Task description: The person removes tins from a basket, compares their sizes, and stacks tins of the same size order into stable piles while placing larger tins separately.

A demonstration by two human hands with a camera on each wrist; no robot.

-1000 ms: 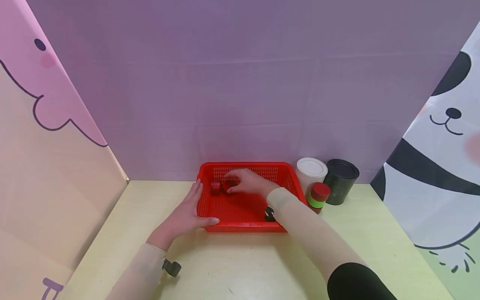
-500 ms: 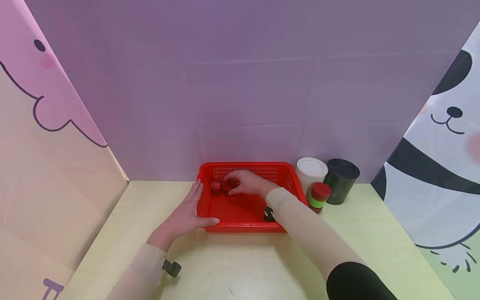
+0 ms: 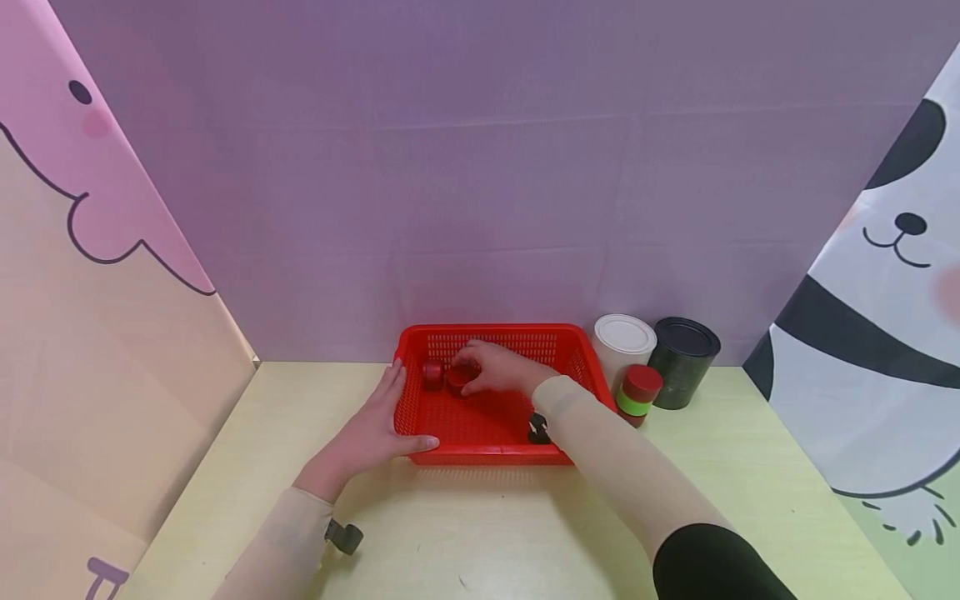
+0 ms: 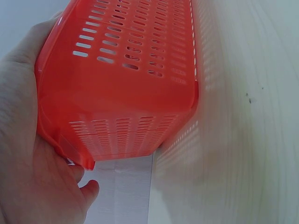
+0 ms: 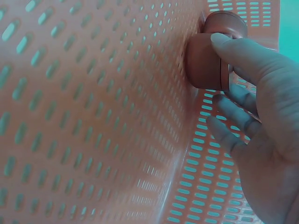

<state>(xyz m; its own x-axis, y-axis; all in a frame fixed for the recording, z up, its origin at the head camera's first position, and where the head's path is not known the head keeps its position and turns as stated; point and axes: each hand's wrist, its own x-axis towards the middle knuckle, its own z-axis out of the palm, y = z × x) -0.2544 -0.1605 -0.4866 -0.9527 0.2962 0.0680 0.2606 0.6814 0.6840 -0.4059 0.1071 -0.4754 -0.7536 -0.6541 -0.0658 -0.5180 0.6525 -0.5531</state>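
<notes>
A red jar (image 5: 203, 60) sits inside the basket (image 3: 487, 451), toward its back left, pinched by the right hand (image 3: 498, 367), whose thumb lies against its side. A second jar (image 5: 226, 23), also red, is just beside it, on the left; whether the two touch I cannot tell. The left hand (image 3: 378, 421) lies on the basket's left front corner, fingers straight along the rim and thumb over the front edge. Just right of the basket stand a green-banded jar (image 3: 636, 400), a white can (image 3: 622, 337) and a black can (image 3: 681, 367). All rest on the pale table (image 3: 450, 533) before a purple backdrop (image 3: 450, 167).
</notes>
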